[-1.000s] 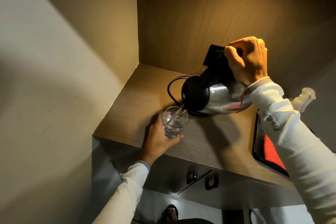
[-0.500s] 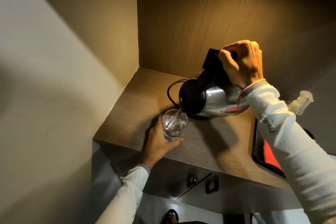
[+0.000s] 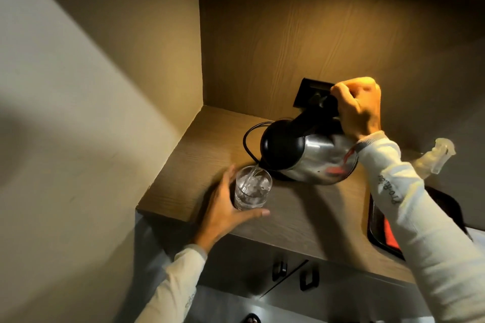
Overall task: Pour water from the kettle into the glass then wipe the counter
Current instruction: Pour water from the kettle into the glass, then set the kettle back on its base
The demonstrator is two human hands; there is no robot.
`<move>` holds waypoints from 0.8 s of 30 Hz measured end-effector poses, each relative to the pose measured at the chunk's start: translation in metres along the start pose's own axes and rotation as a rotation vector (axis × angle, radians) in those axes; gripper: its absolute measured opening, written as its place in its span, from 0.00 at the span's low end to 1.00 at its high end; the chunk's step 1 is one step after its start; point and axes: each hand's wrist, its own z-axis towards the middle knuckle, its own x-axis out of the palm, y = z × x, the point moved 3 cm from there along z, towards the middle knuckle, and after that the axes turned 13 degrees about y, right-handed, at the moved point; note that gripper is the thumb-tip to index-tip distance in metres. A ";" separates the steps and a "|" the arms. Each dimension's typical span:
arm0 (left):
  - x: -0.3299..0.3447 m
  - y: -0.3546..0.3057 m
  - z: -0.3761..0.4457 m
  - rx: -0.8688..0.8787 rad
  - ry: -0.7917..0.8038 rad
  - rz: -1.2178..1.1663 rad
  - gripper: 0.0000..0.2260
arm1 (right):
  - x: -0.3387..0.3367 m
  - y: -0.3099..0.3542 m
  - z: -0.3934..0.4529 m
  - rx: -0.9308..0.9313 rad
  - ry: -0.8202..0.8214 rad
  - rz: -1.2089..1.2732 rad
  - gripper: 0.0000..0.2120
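The steel kettle [image 3: 312, 157], black lid and handle, is tipped steeply leftward above the wooden counter [image 3: 301, 215], its spout right over the glass [image 3: 250, 191]. A thin stream of water runs into the clear tumbler, which stands upright near the counter's front edge, partly filled.

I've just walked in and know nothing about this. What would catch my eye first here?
A shiny steel kettle, tipped over by the right hand at mid-counter, sends a thin stream of water into a clear glass. The left hand steadies that glass near the counter's front edge. Far right, a clear spray bottle stands above a dark tray.
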 end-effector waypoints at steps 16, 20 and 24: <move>-0.014 -0.106 0.146 -0.078 0.223 -0.139 0.39 | 0.039 -0.124 -0.008 0.824 -0.545 0.822 0.15; -0.012 -0.105 0.163 -0.093 0.276 -0.146 0.18 | 0.053 -0.144 -0.007 0.840 -0.511 0.816 0.16; -0.009 -0.111 0.176 -0.088 0.287 -0.145 0.17 | 0.054 -0.154 -0.003 0.872 -0.498 0.822 0.15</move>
